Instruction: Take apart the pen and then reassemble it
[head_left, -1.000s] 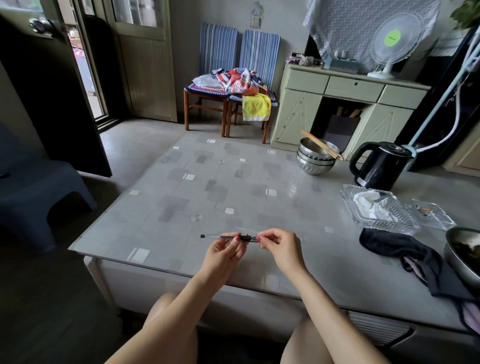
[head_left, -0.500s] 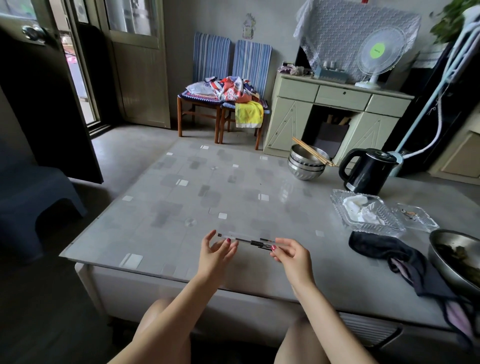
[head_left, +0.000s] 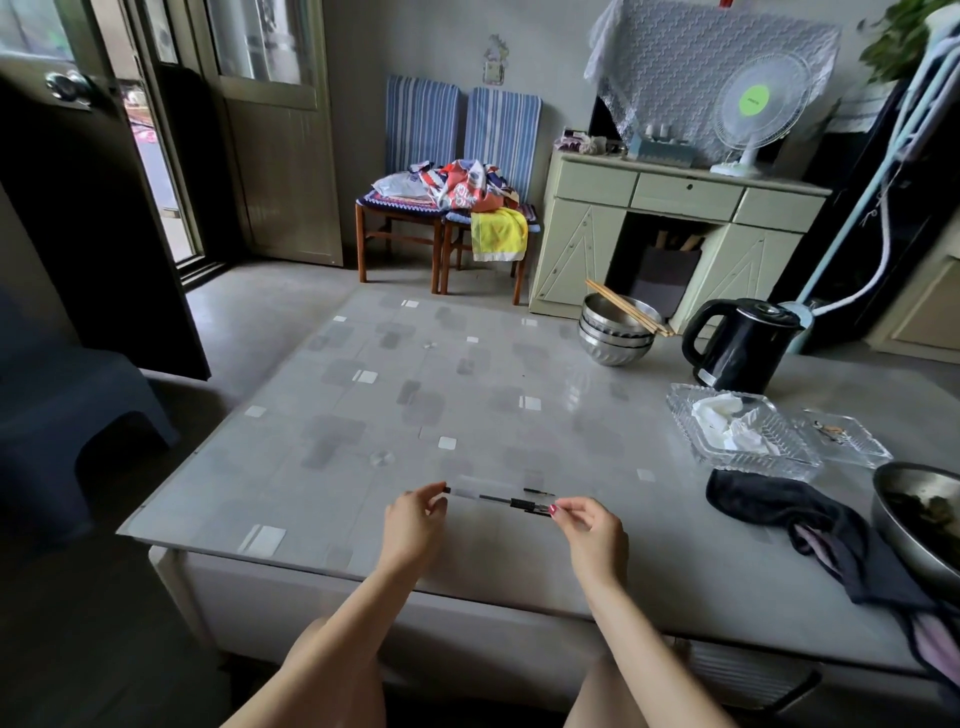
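Both hands (head_left: 415, 522) (head_left: 592, 530) pinch pen (head_left: 498, 500) ends near table (head_left: 363, 551) front edge.

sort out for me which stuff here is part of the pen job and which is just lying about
Part of the job:
pen, held by its two ends just above the table
left hand
right hand

Just lying about:
black kettle
stacked steel bowls with chopsticks across them
glass tray holding tissue
dark cloth

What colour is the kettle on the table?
The kettle is black, seen in the head view.
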